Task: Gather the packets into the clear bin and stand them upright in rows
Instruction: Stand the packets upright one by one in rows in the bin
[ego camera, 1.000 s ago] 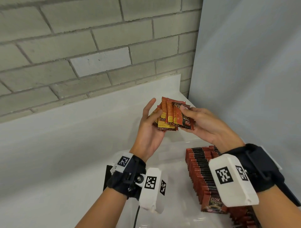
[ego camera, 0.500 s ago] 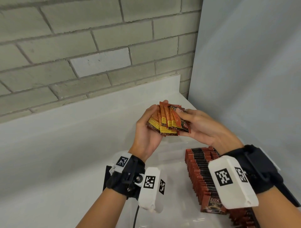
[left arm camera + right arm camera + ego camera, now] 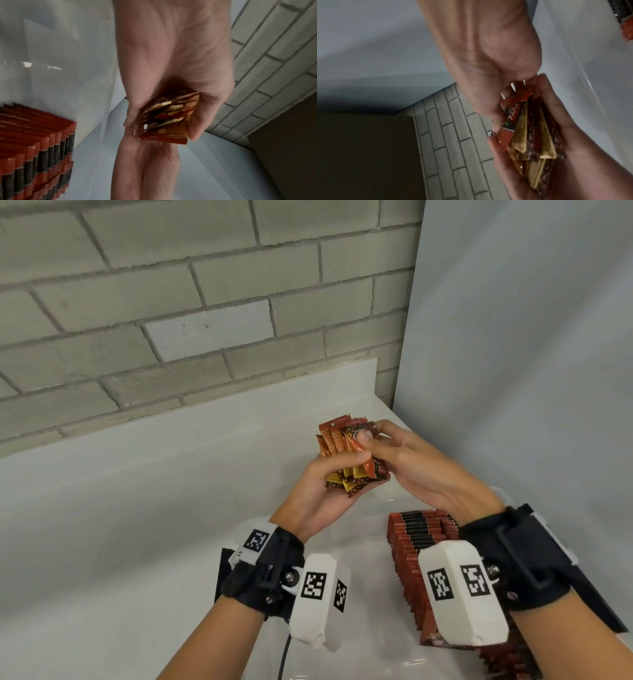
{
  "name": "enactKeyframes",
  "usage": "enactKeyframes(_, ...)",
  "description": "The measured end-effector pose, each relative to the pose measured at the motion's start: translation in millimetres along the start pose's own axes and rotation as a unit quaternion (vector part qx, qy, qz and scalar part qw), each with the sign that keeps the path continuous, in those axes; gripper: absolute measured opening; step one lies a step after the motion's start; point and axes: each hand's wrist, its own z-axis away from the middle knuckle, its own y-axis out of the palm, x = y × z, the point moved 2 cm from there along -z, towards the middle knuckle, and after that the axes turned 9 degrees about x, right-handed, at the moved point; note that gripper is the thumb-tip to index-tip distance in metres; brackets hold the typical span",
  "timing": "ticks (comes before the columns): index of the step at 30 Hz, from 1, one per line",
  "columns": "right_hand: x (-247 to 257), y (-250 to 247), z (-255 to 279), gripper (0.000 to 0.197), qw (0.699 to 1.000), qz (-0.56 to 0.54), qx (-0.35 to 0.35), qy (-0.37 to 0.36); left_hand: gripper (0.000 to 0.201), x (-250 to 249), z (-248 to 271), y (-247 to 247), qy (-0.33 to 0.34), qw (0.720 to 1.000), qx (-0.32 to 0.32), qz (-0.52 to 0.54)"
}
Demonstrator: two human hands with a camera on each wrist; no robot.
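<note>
holding a bunch of packets above the far end of the clear bin, the left hand cups them in its palm with the thumb curled across the front. the right hand meets it from the other side, its fingers wrapped over the top of the same bunch. inside the bin, against its right wall, a long row of packets stands upright. a brick wall rises behind the white counter.
</note>
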Motion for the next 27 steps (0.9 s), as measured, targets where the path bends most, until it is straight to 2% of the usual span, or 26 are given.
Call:
enactKeyframes(3, 3, 2, 3, 0.049, 0.995, 0.099, -0.021, 0.014, 0.033, -2, 1, 5, -0.003, 1.0, 0.011, 0.002)
enactKeyframes(6, 4, -1, 2, 0.061, 0.977, 0.196, -0.081, 0.01, 0.031, -1, 0, 6, -0.002, 1.0, 0.003, 0.019)
enactKeyframes(10, 9, -5, 4, 0.042, 0.958, 0.259, -0.124, -0.017, 0.022, 3, -1, 7, -0.021, 0.998, 0.002, 0.067)
enactKeyframes(15, 26, -10, 18, 0.032, 0.942, 0.319, -0.082, -0.067, 0.018, 7, 0, 16, -0.065, 0.995, 0.008, 0.074)
enactKeyframes(17, 37, -5, 38, 0.028, 0.928, 0.355, -0.034, -0.111, 0.019, 8, 1, 22, -0.08, 0.994, 0.009, 0.071)
enactKeyframes(19, 45, 4, 63, 0.038, 0.904, 0.4, 0.055, -0.138, 0.029, 10, 2, 30, -0.098, 0.994, 0.025, 0.04)
enactKeyframes(21, 43, 14, 85, 0.06, 0.885, 0.431, 0.135, -0.11, 0.037, 13, 5, 39, -0.121, 0.991, 0.05, 0.012)
enactKeyframes(22, 40, 17, 94, 0.069, 0.881, 0.441, 0.149, -0.088, 0.033, 16, 7, 43, -0.131, 0.989, 0.068, 0.016)
enactKeyframes(25, 29, 16, 107, 0.076, 0.844, 0.515, 0.105, -0.112, 0.023, 22, 13, 51, -0.153, 0.981, 0.119, -0.012)
enactKeyframes(27, 24, 13, 112, 0.073, 0.835, 0.53, 0.072, -0.13, 0.024, 27, 16, 57, -0.173, 0.972, 0.147, -0.057)
